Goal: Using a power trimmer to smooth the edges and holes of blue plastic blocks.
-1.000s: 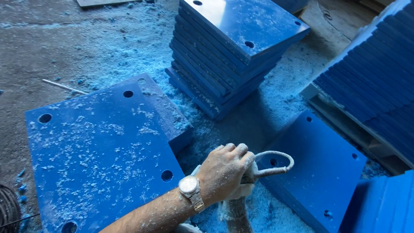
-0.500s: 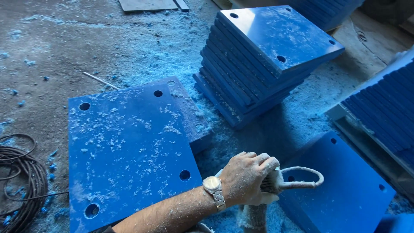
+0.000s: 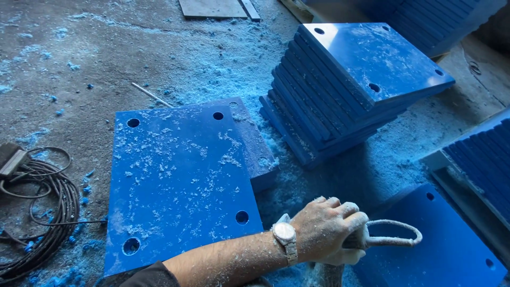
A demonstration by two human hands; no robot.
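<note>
- Floor (image 3: pixel 79 64): grey concrete, dusted w/ blue shavings, thickest around the plates.
- Stack of blue plates (image 3: pixel 361 79): upper right of centre, square-ish slabs w/ corner holes, piled slightly fanned; well apart from the hand, up and right of it.
- Big blue plate (image 3: pixel 175 186): lies flat centre-left, holes at corners, long axis running away from the person; sits partly over a second plate (image 3: pixel 255 149) poking out on its right edge. Forearm crosses its near right corner.
- More blue plates: one flat at lower right (image 3: pixel 446 250), just beside/under the loop; an edge-on stack at far right (image 3: pixel 483 159).
- Cable coil (image 3: pixel 37 212): dark, far left, well apart from the hand.
- Left hand (image 3: pixel 329 231): dusty, wristwatch (image 3: pixel 284 234) on wrist, fingers curled tight in a fist round the handle of a tool (image 3: pixel 350 242); tool body mostly hidden under the hand, kind can't be told.
- Cord loop (image 3: pixel 393 234): pale, sticks out right from the fist, long axis left-right, hanging over the lower-right plate.
- Right hand: not in view.
- Thin rod (image 3: pixel 151 94): lies on floor above the big plate, clear of everything.
- Betw. fist and tall stack: only shavings-covered floor.
</note>
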